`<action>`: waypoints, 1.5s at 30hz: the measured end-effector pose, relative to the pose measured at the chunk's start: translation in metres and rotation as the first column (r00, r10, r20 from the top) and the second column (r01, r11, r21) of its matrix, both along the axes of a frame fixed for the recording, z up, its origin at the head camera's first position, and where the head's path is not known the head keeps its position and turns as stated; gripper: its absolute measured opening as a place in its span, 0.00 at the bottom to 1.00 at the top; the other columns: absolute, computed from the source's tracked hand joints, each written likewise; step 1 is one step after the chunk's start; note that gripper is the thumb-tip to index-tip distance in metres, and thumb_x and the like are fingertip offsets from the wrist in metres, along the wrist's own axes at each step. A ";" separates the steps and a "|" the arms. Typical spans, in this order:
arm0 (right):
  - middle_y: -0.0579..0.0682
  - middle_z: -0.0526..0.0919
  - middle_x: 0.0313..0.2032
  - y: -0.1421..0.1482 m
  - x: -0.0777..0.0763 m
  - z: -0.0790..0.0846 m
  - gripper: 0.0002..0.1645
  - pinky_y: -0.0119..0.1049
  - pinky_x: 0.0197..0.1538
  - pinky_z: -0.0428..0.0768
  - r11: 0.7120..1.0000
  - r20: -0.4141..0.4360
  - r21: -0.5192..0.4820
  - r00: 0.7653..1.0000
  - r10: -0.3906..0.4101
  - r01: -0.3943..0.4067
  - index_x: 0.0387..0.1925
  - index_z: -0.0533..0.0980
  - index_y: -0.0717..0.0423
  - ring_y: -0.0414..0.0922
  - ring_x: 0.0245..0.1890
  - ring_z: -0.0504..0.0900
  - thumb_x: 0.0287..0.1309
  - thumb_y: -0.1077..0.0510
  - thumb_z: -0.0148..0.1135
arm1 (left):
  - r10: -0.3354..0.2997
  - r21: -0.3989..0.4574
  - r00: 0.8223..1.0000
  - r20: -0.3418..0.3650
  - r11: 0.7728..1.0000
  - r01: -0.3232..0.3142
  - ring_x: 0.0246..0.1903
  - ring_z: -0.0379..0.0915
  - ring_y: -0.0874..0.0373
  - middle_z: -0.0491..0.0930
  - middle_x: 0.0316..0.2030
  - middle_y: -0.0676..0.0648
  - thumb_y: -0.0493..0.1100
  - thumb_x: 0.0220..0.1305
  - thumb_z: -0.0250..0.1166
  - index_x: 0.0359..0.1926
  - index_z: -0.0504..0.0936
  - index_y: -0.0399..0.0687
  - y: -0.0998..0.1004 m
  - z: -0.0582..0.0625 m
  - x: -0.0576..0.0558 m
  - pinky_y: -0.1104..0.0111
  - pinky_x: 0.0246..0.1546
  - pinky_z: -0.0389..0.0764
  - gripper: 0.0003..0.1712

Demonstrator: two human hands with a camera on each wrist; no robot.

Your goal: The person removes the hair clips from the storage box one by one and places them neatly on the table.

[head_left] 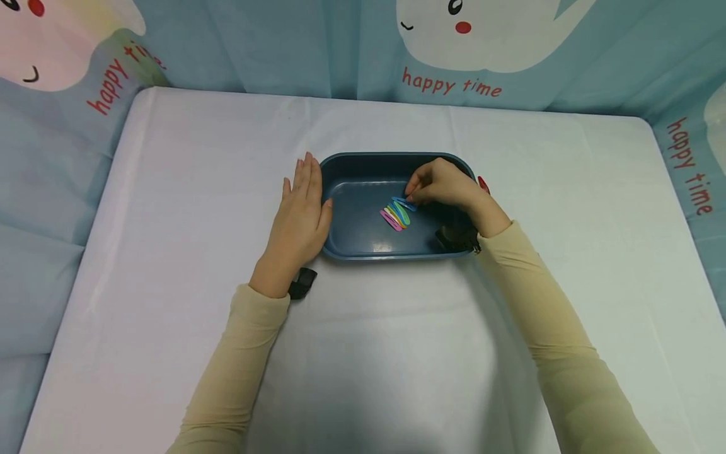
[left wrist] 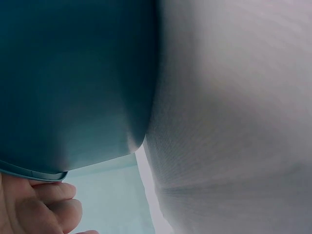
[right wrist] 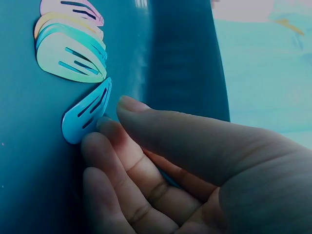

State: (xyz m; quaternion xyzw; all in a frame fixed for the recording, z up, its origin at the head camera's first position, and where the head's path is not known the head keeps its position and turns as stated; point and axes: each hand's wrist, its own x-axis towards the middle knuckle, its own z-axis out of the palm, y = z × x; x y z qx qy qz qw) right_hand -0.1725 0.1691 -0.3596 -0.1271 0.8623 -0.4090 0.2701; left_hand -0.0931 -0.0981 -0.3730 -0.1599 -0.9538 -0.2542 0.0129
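While the flat left hand steadies the tray, the right hand pinches a blue clip.

White-clothed table w/ blue cartoon "happy time" curtain behind & at sides

We seem to be at a staged recording booth rather than a lived-in room: a table draped in plain white cloth, hemmed along its far edge and both sides by a blue cartoon curtain printed "happy time".
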 end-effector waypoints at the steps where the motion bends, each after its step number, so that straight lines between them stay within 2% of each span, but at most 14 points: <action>1: 0.54 0.84 0.27 0.000 0.000 0.000 0.04 0.31 0.31 0.77 1.000 0.000 0.001 1.000 0.004 -0.004 0.33 0.79 0.70 0.43 0.26 0.80 0.55 0.69 0.62 | -0.001 0.003 1.000 0.000 1.000 0.001 0.71 0.28 0.48 0.36 0.72 0.35 0.43 0.73 0.43 0.71 0.41 0.28 0.000 0.000 0.000 0.48 0.67 0.38 0.36; 7: 0.55 0.84 0.28 -0.001 -0.002 -0.002 0.05 0.30 0.31 0.76 0.999 -0.020 0.037 0.999 0.038 -0.038 0.33 0.80 0.69 0.42 0.27 0.79 0.55 0.68 0.63 | 0.000 0.005 1.000 0.012 1.000 0.000 0.71 0.26 0.49 0.35 0.72 0.36 0.44 0.73 0.43 0.71 0.40 0.29 0.000 0.000 -0.001 0.49 0.67 0.37 0.36; 14: 0.51 0.84 0.27 -0.008 -0.005 -0.001 0.05 0.31 0.32 0.74 0.983 -0.077 0.163 0.992 0.102 -0.088 0.32 0.82 0.64 0.42 0.27 0.78 0.52 0.64 0.68 | 0.007 -0.003 1.000 0.008 1.000 -0.007 0.72 0.28 0.47 0.36 0.72 0.35 0.44 0.73 0.42 0.71 0.40 0.29 -0.001 0.001 -0.003 0.48 0.67 0.38 0.36; 22: 0.52 0.83 0.28 -0.008 -0.006 -0.001 0.06 0.32 0.34 0.74 0.973 -0.102 0.215 0.989 0.108 -0.084 0.31 0.81 0.65 0.43 0.29 0.78 0.51 0.64 0.69 | 0.003 0.002 1.000 0.007 1.000 -0.003 0.71 0.27 0.48 0.35 0.72 0.36 0.44 0.73 0.43 0.71 0.40 0.28 -0.001 0.003 -0.004 0.49 0.67 0.37 0.36; 28: 0.52 0.83 0.28 -0.007 -0.005 -0.002 0.05 0.32 0.34 0.74 0.974 -0.087 0.212 0.992 0.095 -0.075 0.30 0.81 0.64 0.43 0.29 0.77 0.51 0.65 0.69 | 0.000 -0.003 1.000 0.001 1.000 0.000 0.71 0.30 0.45 0.36 0.72 0.36 0.44 0.73 0.42 0.71 0.40 0.28 0.000 0.001 -0.004 0.49 0.67 0.38 0.36; 36: 0.52 0.84 0.27 -0.005 -0.002 -0.001 0.01 0.31 0.32 0.75 0.989 -0.056 0.127 0.995 0.079 -0.072 0.27 0.81 0.62 0.40 0.28 0.79 0.52 0.68 0.66 | -0.005 -0.003 1.000 0.003 1.000 0.005 0.71 0.30 0.45 0.36 0.72 0.35 0.44 0.73 0.42 0.71 0.40 0.28 0.000 0.000 -0.002 0.48 0.67 0.39 0.35; 45: 0.53 0.83 0.27 -0.003 0.000 0.000 0.00 0.31 0.32 0.74 0.993 -0.056 0.095 0.996 0.073 -0.068 0.28 0.81 0.63 0.41 0.27 0.78 0.52 0.69 0.66 | -0.003 0.002 1.000 0.018 1.000 0.003 0.71 0.29 0.45 0.35 0.72 0.35 0.45 0.73 0.42 0.71 0.40 0.29 0.000 0.000 -0.001 0.49 0.67 0.38 0.35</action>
